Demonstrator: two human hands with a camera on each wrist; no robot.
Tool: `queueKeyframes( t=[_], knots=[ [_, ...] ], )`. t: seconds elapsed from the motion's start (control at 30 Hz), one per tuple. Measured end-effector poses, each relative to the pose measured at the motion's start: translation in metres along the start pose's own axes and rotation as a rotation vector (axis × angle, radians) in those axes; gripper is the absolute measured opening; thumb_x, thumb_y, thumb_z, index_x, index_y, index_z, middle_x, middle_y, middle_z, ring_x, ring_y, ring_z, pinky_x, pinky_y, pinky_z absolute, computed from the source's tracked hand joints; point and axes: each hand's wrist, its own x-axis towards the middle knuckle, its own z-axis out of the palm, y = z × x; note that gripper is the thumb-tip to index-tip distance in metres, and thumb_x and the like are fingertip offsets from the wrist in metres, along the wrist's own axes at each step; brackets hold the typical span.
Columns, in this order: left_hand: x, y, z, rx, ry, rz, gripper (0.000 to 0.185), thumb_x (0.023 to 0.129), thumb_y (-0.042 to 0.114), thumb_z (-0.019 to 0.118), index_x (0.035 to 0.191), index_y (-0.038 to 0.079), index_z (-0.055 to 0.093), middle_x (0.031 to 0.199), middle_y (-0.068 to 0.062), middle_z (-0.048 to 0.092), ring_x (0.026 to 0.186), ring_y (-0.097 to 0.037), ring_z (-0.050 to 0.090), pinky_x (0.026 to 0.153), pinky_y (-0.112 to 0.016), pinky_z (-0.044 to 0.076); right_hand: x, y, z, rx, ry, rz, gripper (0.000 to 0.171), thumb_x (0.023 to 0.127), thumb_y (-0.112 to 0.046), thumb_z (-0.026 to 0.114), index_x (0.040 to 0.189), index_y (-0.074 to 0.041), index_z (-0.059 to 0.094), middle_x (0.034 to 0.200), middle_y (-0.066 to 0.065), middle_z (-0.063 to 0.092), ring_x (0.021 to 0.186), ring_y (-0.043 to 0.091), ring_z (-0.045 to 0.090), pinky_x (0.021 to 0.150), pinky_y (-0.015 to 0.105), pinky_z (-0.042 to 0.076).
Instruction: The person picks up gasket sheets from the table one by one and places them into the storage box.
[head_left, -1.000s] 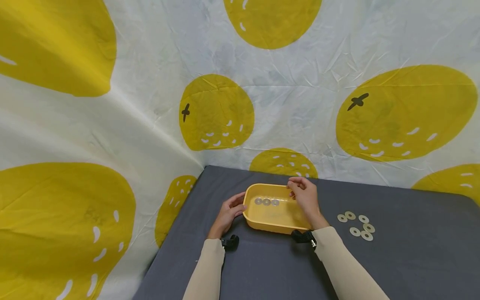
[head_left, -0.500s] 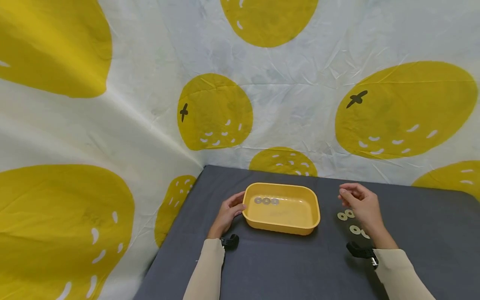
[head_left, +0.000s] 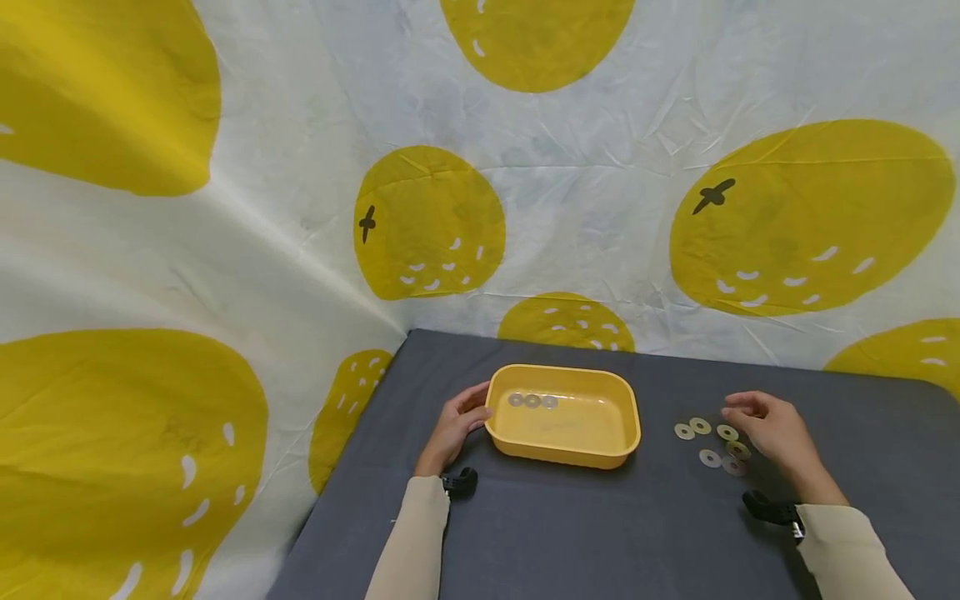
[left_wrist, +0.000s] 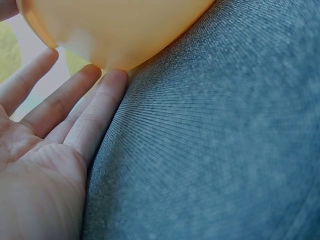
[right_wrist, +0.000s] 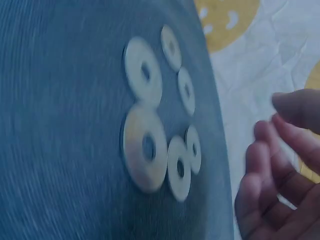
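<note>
**One hand by the tub, one hand by the rings**

A yellow tub point(head_left: 562, 415) sits in the middle of the gray tabletop point(head_left: 570, 533). Three flat metal rings point(head_left: 532, 401) lie in a row inside it, near the far wall at 12 o'clock.

The left hand point(head_left: 456, 427) rests at 9 o'clock of the tub. Its fingers point(left_wrist: 95, 112) are straight and touch the tub's side. It does not grip anything. It looks like it is there to keep the tub from sliding.

At 3 o'clock of the tub, well apart from it, five more rings point(head_left: 712, 446) lie flat on the tabletop in a little bunch. Some of them touch or overlap.

The right hand point(head_left: 776, 433) hovers just beside this bunch, at its 3 o'clock. Its fingers point(right_wrist: 265, 165) are loosely bent and hold nothing. The fingertips point at the rings, so they are easy to reach.

A cloth with big yellow fruit point(head_left: 431, 223) hangs behind the tabletop.
</note>
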Motion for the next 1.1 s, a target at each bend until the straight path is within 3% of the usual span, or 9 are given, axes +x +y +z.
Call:
queueKeyframes(
  t=[0.2, 0.5, 0.97, 1.1],
  knots=[
    [0.0, 0.0, -0.001, 0.002, 0.003, 0.0, 0.053, 0.097, 0.01, 0.066, 0.149, 0.016, 0.054, 0.148, -0.015, 0.057, 0.132, -0.032, 0.059, 0.096, -0.03, 0.056, 0.007, 0.01, -0.006, -0.103, -0.11, 0.061, 0.045, 0.1, -0.027, 0.065, 0.126, 0.009, 0.061, 0.113, 0.031, 0.065, 0.093, 0.039, 0.064, 0.07, 0.045, 0.052],
    [0.001, -0.003, 0.0, 0.014, -0.003, 0.01, 0.054, 0.098, 0.011, 0.064, 0.151, 0.014, 0.052, 0.149, -0.015, 0.056, 0.131, -0.03, 0.06, 0.099, -0.033, 0.056, 0.012, 0.02, -0.01, -0.166, -0.217, 0.12, 0.066, 0.094, -0.049, 0.069, 0.123, 0.01, 0.062, 0.118, 0.036, 0.062, 0.098, 0.045, 0.062, 0.076, 0.052, 0.052],
    [0.002, -0.004, 0.0, 0.016, 0.004, 0.009, 0.054, 0.098, 0.008, 0.064, 0.15, 0.015, 0.053, 0.148, -0.015, 0.057, 0.131, -0.031, 0.059, 0.099, -0.033, 0.056, 0.014, 0.016, -0.003, -0.178, -0.175, 0.183, 0.046, 0.091, -0.035, 0.075, 0.108, 0.007, 0.066, 0.092, 0.018, 0.07, 0.084, 0.033, 0.062, 0.073, 0.048, 0.05],
    [0.001, -0.004, -0.001, 0.012, 0.007, -0.001, 0.054, 0.097, 0.009, 0.065, 0.15, 0.016, 0.053, 0.148, -0.015, 0.057, 0.132, -0.032, 0.059, 0.1, -0.034, 0.056, 0.015, 0.015, -0.001, -0.168, -0.184, 0.168, 0.038, 0.093, -0.031, 0.073, 0.103, 0.005, 0.068, 0.086, 0.012, 0.07, 0.08, 0.028, 0.062, 0.069, 0.042, 0.049]
  ],
)
